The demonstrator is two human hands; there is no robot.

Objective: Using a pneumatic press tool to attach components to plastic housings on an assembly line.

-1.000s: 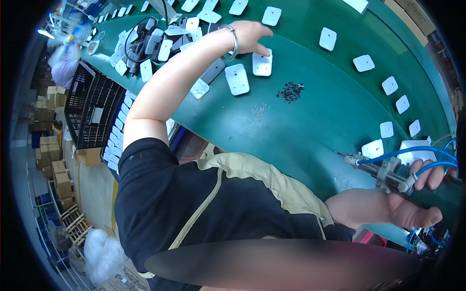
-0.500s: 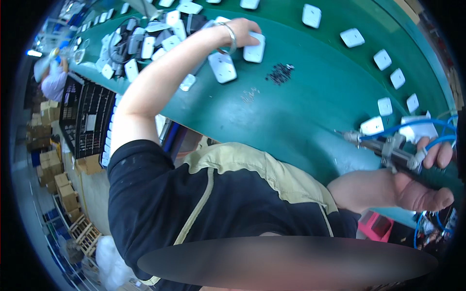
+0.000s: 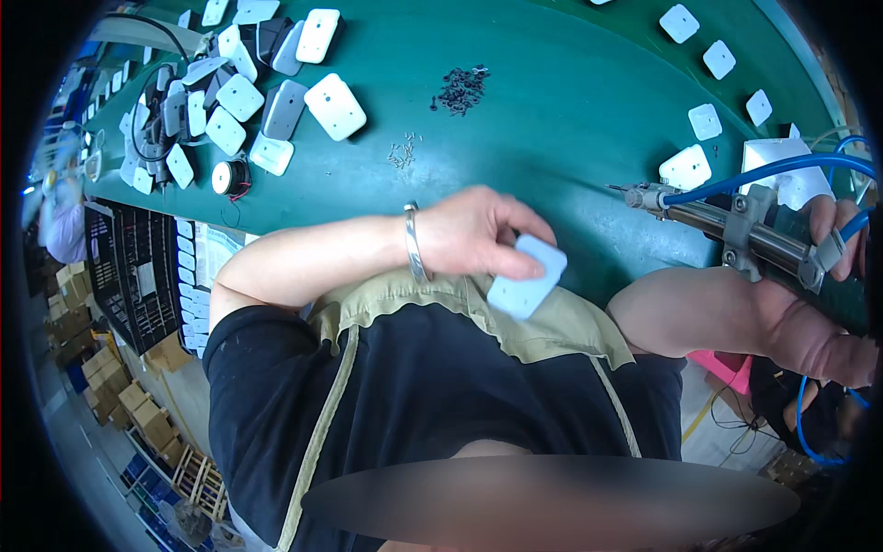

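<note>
My left hand, with a metal bracelet at the wrist, is closed on a white rounded plastic cover, thumb on its face. The cover is tilted and held above my lap, in front of the apron. At the right edge my right hand curls its fingers round the rear end of a metal pneumatic tool; its palm is hidden. Blue hoses run to that tool, and its thin tip points left over the table. A white cover with holes lies just beyond the tool.
The green table bears a pile of dark screws, small pale screws and white covers heaped at left. A small round part with red wire sits near the edge. Black crates stand at left, a pink bin below right.
My left hand has taken a white cover from the far side of the table and drawn it back toward my body. My right hand stays at the tool. The whole view has shifted.
</note>
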